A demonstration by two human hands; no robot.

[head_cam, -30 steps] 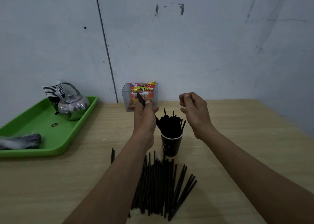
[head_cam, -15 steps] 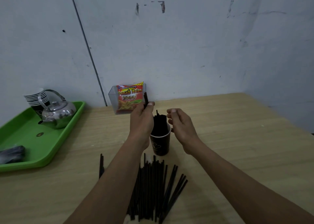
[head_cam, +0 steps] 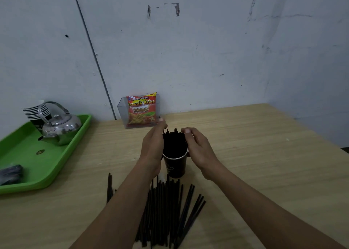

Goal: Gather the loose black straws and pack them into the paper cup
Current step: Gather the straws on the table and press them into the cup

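Observation:
A black paper cup (head_cam: 176, 166) stands upright at the table's middle, with a bundle of black straws (head_cam: 174, 142) upright inside it. My left hand (head_cam: 153, 146) lies against the bundle's left side with its fingers stretched upward. My right hand (head_cam: 197, 148) curves round the bundle's right side just above the cup's rim, thumb tip near the straw tops. Several loose black straws (head_cam: 166, 211) lie in a fan on the table in front of the cup, partly under my left forearm. Two more straws (head_cam: 109, 187) lie apart to the left.
A green tray (head_cam: 62, 160) at the left holds a metal kettle (head_cam: 60, 128), a stack of paper cups (head_cam: 35, 110) and a dark bundle (head_cam: 10, 173). A clear box (head_cam: 122, 114) with a snack bag (head_cam: 141, 110) stands against the wall behind the cup.
My left hand has lowered its straws into the cup and no longer grips them. My right hand came down from the air and closed in on the bundle's right side.

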